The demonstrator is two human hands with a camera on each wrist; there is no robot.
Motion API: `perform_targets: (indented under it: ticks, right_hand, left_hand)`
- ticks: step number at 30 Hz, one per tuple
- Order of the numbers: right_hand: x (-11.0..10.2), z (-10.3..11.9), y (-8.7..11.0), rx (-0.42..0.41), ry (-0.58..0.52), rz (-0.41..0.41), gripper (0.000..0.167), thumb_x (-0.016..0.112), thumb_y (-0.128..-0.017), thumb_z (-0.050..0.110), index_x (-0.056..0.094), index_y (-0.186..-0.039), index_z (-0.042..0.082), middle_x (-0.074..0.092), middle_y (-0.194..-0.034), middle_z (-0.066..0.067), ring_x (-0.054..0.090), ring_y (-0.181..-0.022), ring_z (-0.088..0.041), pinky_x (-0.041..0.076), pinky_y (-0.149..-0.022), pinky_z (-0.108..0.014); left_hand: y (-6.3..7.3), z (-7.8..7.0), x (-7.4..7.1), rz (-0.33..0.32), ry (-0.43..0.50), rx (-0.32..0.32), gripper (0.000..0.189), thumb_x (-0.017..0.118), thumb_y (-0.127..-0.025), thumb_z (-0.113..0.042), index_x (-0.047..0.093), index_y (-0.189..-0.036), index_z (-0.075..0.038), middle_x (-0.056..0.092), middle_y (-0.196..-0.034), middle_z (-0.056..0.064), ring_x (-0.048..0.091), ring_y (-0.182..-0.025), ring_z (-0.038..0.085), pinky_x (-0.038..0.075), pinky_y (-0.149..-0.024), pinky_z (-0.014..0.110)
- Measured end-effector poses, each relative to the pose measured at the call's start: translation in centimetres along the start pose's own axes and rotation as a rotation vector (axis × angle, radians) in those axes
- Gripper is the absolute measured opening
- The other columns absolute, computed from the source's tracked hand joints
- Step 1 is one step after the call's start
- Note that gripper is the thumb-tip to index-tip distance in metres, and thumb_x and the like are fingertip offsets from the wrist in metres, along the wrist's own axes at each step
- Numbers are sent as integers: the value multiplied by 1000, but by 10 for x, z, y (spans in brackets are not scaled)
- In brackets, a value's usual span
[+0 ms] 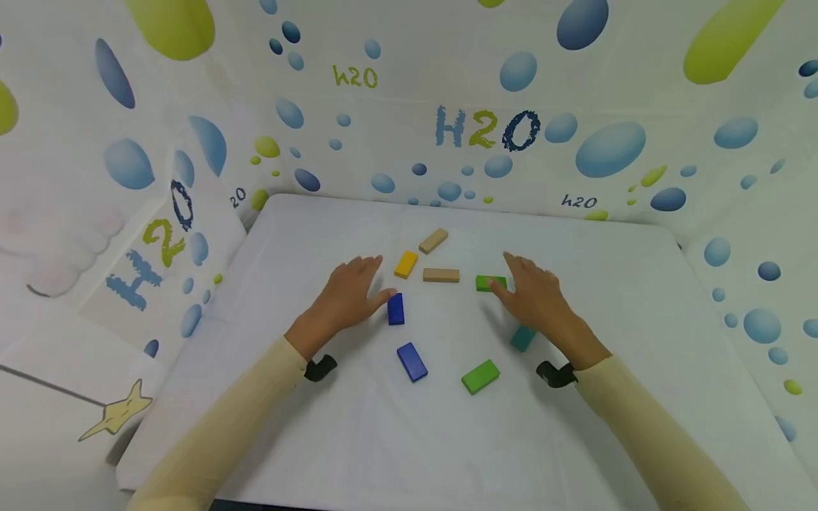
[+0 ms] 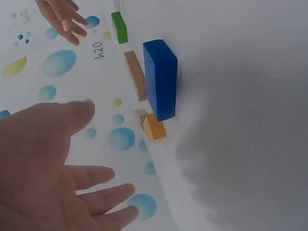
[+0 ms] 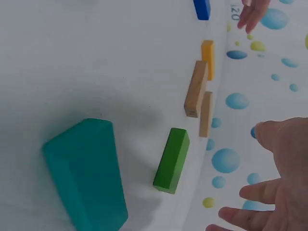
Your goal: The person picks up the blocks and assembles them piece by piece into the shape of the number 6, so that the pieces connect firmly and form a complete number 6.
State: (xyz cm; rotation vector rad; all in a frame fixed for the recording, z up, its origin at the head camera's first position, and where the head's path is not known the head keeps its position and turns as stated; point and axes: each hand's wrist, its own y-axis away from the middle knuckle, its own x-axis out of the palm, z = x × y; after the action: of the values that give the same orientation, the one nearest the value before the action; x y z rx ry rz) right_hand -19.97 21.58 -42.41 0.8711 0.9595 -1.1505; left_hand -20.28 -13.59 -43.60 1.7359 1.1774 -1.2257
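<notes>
Both hands hover over a white table among loose rectangular blocks, holding nothing. My left hand [image 1: 348, 294] has its fingers spread, the thumb overlapping the top of a dark blue block [image 1: 396, 310] in the head view. That same blue block [image 2: 161, 79] stands apart from the fingers in the left wrist view. My right hand [image 1: 535, 294] is also spread, its thumb over the far green block [image 1: 488, 283]. Under the right palm lies a teal block [image 1: 522, 338], partly hidden by the hand. In the right wrist view, this teal block [image 3: 89, 175] looks large and close.
Between the hands and farther back lie a yellow block [image 1: 405, 264] and two plain wooden blocks, one level [image 1: 441, 275], one slanted [image 1: 433, 240]. Nearer are a second blue block [image 1: 412, 362] and a second green block [image 1: 481, 377]. A patterned cloth wall [image 1: 409, 99] rises behind the table.
</notes>
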Motion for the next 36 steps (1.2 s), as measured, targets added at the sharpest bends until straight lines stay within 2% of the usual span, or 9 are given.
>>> perform_targets:
  ticks: [4, 8, 15, 23, 28, 36]
  right_hand:
    - [2, 5, -20, -22, -3, -31, 72, 50, -110, 48, 35, -161, -2, 43, -159, -30, 43, -146, -50, 35, -114, -72]
    - [4, 14, -40, -28, 10, -32, 71, 52, -110, 49, 39, -159, -1, 45, -157, -30, 46, -143, -49, 39, -111, -72]
    - [5, 32, -75, -16, 14, 36, 73, 49, -109, 51, 38, -160, 0, 40, -160, -30, 42, -145, -50, 37, -113, -72]
    - [14, 36, -114, 42, 65, 95, 74, 48, -109, 54, 37, -161, 3, 42, -159, -29, 44, -144, -48, 37, -114, -69]
    - [17, 44, -127, 47, 61, 111, 72, 50, -108, 52, 40, -160, 2, 43, -157, -29, 43, -143, -48, 35, -115, -70]
    - [33, 53, -145, 83, 37, 88, 70, 54, -107, 49, 44, -157, 2, 43, -156, -28, 42, -143, -46, 33, -117, -69]
  left_hand:
    - [-11, 3, 0, -39, 53, -18, 64, 59, -107, -42, 46, -157, -4, 49, -160, 20, 45, -149, 39, 37, -122, 55]
    - [-20, 4, 1, -38, 124, -50, 55, 59, -108, -38, 53, -152, -6, 50, -158, 18, 47, -147, 38, 38, -120, 57]
    - [-39, 5, 4, -29, 120, -70, 49, 60, -109, -35, 56, -149, -7, 51, -156, 19, 50, -143, 38, 39, -119, 58]
    - [-60, -1, 7, 2, 160, -111, 51, 60, -108, -39, 58, -148, -8, 48, -159, 20, 45, -146, 40, 36, -121, 57]
    - [-70, -3, 11, 3, 148, -144, 50, 61, -108, -40, 59, -147, -9, 48, -158, 20, 46, -144, 40, 38, -120, 57]
    - [-85, -5, 14, 23, 117, -192, 47, 64, -106, -39, 63, -143, -9, 51, -156, 19, 48, -141, 39, 40, -118, 55]
